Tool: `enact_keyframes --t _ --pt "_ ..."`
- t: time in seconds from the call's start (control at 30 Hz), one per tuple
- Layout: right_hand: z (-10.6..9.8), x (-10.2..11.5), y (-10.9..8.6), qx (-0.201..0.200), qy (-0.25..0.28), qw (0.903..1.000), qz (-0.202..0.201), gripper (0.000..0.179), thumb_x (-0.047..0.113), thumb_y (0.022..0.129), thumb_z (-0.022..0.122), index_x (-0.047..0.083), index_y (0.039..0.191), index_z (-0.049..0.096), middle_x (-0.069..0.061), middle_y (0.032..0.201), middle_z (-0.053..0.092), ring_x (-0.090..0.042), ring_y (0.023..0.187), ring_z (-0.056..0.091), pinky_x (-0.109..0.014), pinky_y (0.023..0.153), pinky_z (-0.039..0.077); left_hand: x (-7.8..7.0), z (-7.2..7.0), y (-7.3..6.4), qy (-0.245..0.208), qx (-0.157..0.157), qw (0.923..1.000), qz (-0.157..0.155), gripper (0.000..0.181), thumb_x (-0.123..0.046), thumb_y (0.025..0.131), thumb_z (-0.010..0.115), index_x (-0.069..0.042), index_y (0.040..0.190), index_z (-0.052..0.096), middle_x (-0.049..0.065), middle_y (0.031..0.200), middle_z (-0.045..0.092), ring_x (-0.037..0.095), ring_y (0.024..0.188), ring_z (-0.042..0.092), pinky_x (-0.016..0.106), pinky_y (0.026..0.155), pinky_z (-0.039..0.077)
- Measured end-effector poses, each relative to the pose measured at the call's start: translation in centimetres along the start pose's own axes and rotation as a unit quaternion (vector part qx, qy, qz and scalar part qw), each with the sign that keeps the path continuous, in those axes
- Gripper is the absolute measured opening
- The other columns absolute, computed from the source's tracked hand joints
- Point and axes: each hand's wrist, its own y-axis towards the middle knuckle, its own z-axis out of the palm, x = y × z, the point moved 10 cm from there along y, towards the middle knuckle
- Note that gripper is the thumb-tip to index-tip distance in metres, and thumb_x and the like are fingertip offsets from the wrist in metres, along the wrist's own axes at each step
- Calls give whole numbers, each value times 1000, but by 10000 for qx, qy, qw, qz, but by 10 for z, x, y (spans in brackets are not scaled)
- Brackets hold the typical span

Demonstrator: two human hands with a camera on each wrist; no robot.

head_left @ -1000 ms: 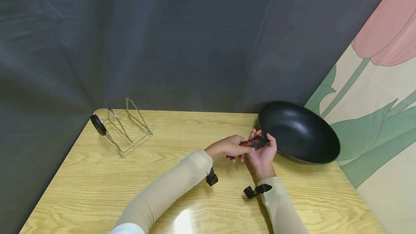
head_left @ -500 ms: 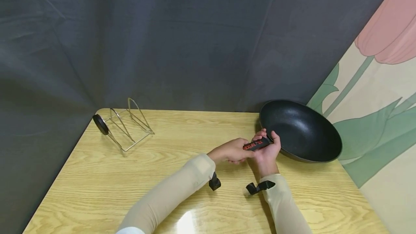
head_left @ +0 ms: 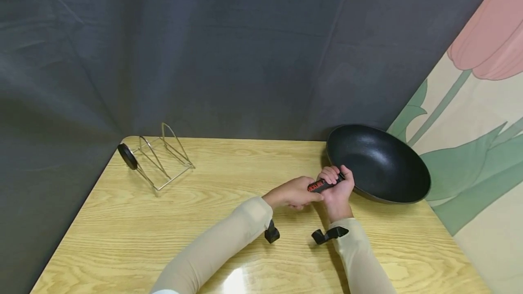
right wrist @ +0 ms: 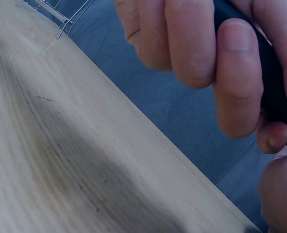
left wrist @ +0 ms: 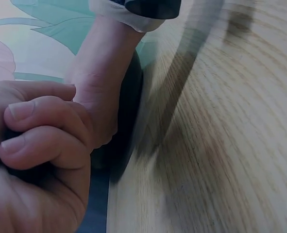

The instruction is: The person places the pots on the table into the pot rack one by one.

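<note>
A black wok (head_left: 380,163) sits at the right of the head view, its hollow facing up and its handle toward the left. Both hands are on that black handle (head_left: 318,186), which bears red lettering. My left hand (head_left: 294,192) grips the outer end; in the left wrist view its fingers (left wrist: 46,145) are curled round something dark. Closer to the pan, my right hand (head_left: 338,192) comes from below, fingers wrapped over the handle and thumb along the far side. The right wrist view shows those fingers (right wrist: 189,43) bent against the handle (right wrist: 274,80).
A metal wire rack (head_left: 157,164) with a black round disc (head_left: 127,156) at one end stands at the back left of the wooden table (head_left: 229,167). Behind hangs a dark curtain (head_left: 245,58). A flower-patterned cloth (head_left: 461,167) borders the right side.
My right hand, earlier opened under the handle, has curled its fingers over it. My left hand's fingers have drawn in round the handle's end. The wok and rack have stayed put.
</note>
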Motion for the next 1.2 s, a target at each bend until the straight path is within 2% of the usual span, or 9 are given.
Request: enact_keyframes --t 0.2,0.37,0.43,0.57,0.73,0.9,0.97,1.03,1.2 --pt "-1 -3 0 -78 65 9999 129 36 24 96 49 11 65 36 -1 55 32 -7 48 22 -21 46 24 6 -1 0 219 -188 9995 -109 16 -19 101 66 -10 94 54 0 53 41 12 36 34 25 35 26" --pt "-3 -3 0 -165 -176 9996 178 33 18 93 47 13 64 32 3 55 28 -6 48 20 -21 46 23 9 1 0 417 -253 9988 -93 14 -20 102 65 -11 99 55 0 53 42 13 36 34 26 35 26" --pt "-4 -4 -1 -221 -307 9991 181 31 13 88 48 15 64 30 6 56 26 -5 49 18 -20 46 22 10 2 0 559 -281 9980 -65 12 -19 102 65 -12 100 55 0 53 43 12 35 35 26 34 27" --pt "-5 -3 -2 -263 -525 9981 162 30 9 86 50 15 64 29 6 55 27 -5 49 18 -20 45 22 9 3 0 918 -453 9947 24 11 -17 100 65 -13 98 55 0 52 44 12 34 38 26 33 28" --pt "-8 0 -9 -292 -724 9966 249 32 8 86 49 16 63 28 5 53 27 -7 47 19 -21 45 22 8 11 -1 1401 -509 9886 220 15 -16 98 67 -14 94 53 -2 55 47 10 36 43 24 34 32" --pt "-10 3 -13 -315 -1004 9940 283 33 10 88 46 18 63 26 6 54 26 -7 46 19 -20 44 21 13 18 0 1560 -498 9860 327 14 -12 98 64 -15 93 51 -3 56 49 9 37 44 23 34 34" --pt "-9 2 -13 -281 -1044 9935 358 33 11 89 44 18 63 25 6 54 26 -7 46 20 -21 44 22 12 17 -1 1662 -581 9836 379 14 -10 97 64 -14 92 52 -3 57 50 9 38 44 22 35 34" --pt "-9 0 -13 -276 -1059 9931 424 34 12 91 42 18 63 25 6 54 25 -7 47 19 -21 44 21 10 16 -2 1947 -634 9777 460 14 -11 97 64 -16 92 51 -4 59 51 7 40 46 21 37 35" --pt "-12 -1 -15 -326 -1123 9923 402 34 13 92 39 19 62 24 8 55 24 -5 48 17 -20 45 20 10 18 -5 2345 -637 9678 658 16 -9 94 66 -16 93 52 -7 64 54 6 46 49 21 41 39"
